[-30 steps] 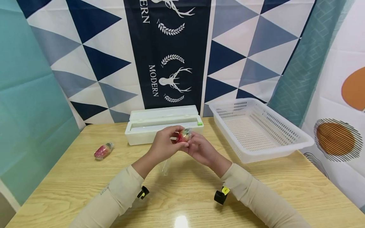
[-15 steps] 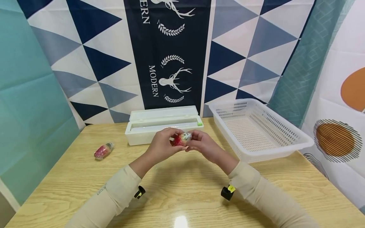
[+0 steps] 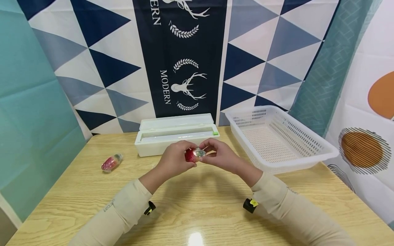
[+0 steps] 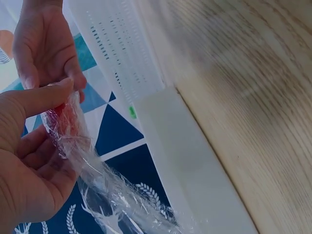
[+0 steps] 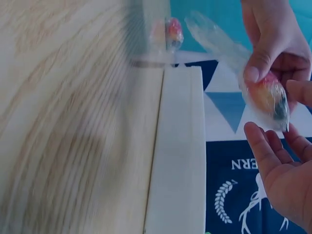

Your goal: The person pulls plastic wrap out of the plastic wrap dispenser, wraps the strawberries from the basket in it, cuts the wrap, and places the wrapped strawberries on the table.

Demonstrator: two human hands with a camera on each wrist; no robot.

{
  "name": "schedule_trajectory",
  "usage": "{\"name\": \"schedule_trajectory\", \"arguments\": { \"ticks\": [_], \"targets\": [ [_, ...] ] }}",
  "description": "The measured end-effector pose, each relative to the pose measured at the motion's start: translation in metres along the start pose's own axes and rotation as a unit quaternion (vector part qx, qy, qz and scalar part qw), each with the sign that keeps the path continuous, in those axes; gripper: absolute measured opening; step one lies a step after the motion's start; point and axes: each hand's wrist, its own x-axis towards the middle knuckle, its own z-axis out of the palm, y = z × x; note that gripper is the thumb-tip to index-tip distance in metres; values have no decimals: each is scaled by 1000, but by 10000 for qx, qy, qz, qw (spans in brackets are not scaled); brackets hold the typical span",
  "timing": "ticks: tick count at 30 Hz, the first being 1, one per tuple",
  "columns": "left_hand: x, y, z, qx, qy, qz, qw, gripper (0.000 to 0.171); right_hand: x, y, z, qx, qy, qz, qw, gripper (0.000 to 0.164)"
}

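Observation:
In the head view, my left hand (image 3: 173, 157) grips a red and yellow fruit-like piece (image 3: 192, 155) with a dark green end, wrapped in clear plastic film. My right hand (image 3: 223, 156) pinches at the green end with thumb and fingertips. A long twisted tail of cling film (image 4: 122, 187) trails from the piece in the left wrist view. The right wrist view shows my left thumb pressing the wrapped red side, with the fingers of my right hand (image 5: 287, 175) spread around the other end. Both hands are above the table, in front of a white box.
Behind the hands stands the white cling film box (image 3: 154, 147), lid up, with a green slider (image 3: 215, 133). A white perforated basket (image 3: 264, 164) is at the right. Another wrapped red piece (image 3: 110, 163) lies on the wooden table (image 3: 77, 198) at the left.
My right hand and forearm have shifted right, and its fingers have moved to the green end. The wrapped piece has come slightly lower and left. My left hand keeps its grip.

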Motion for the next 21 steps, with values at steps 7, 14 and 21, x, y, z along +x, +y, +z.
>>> {"name": "schedule_trajectory", "arguments": {
  "ticks": [7, 14, 21],
  "targets": [
    [0, 3, 2, 176, 64, 70, 9998, 49, 1, 3, 8, 300, 264, 29, 9992, 37],
    [1, 1, -1, -117, -47, 26, 9999, 50, 1, 6, 8, 291, 432, -37, 9986, 33],
    [-4, -12, -14, -407, -102, 69, 9991, 54, 1, 5, 2, 167, 560, -116, 9982, 31]
  ]
}}
